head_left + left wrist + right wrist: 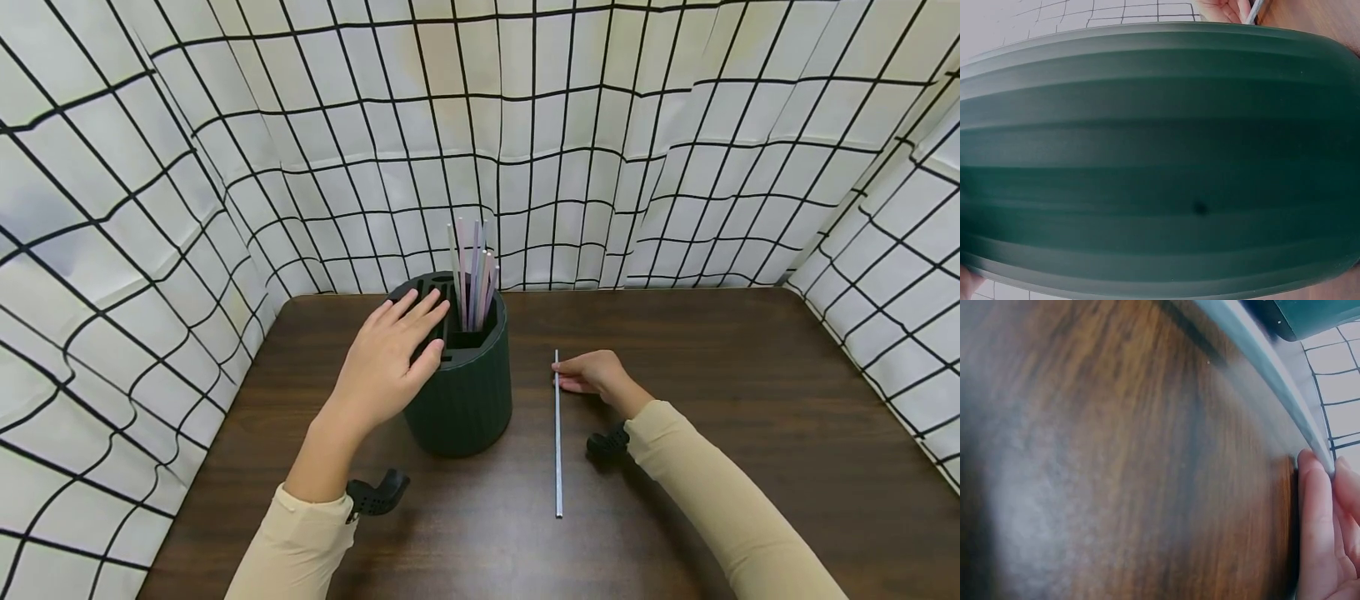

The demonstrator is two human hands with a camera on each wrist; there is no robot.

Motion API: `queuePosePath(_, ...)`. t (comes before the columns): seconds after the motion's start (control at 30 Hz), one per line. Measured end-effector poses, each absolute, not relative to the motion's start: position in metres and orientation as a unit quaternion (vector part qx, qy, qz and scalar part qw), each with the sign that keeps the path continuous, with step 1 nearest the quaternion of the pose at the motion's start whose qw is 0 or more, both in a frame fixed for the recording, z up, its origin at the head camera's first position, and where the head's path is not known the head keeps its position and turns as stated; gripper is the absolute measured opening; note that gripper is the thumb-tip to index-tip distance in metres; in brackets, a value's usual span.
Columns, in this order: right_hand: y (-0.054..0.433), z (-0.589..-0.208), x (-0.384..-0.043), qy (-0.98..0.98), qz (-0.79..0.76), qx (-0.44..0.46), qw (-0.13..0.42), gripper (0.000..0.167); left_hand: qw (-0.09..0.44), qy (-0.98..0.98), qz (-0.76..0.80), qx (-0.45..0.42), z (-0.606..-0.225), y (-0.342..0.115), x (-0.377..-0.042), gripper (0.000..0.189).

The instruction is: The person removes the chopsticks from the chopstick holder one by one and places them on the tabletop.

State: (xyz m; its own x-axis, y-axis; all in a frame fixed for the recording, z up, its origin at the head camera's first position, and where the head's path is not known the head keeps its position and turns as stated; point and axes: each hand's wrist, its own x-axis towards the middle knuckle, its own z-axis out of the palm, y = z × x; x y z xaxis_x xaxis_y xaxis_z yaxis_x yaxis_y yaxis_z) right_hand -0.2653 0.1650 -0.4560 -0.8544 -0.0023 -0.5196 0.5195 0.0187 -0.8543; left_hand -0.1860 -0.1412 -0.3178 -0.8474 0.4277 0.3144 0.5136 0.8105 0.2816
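Note:
A dark green ribbed utensil holder (461,408) stands upright on the table; its side fills most of the left wrist view. My left hand (386,362) lies over its top at the left, fingers spread and straight across the slotted part. Several pastel chopsticks (472,283) stand in the holder's rear right compartment. Right of the holder, my right hand (596,373) pinches a pale silvery-blue chopstick (558,450) near its far end between thumb and fingers. The chopstick points lengthwise toward me. In the right wrist view, fingertips (1313,481) meet at the chopstick's end.
A brown wood-grain table (712,350) lies under everything. White curtains with a black grid (562,125) enclose its back and sides. Black wrist-worn devices (378,492) hang below both cuffs, the left one close to the holder's base.

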Motion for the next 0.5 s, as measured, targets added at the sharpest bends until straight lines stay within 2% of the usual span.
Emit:
queuePosePath(0.27,0.1667,-0.4564,-0.265,0.683,-0.677,0.184,0.203,0.012,0.124,-0.943,-0.182,-0.249,-0.3186,-0.1409,-0.1869,0.053)
queuePosePath(0.5,0.1649,-0.4573,-0.2634,0.689,-0.673,0.192,0.186,0.015,0.125,-0.943,-0.182,-0.251,-0.3188,-0.1404,-0.1871,0.053)
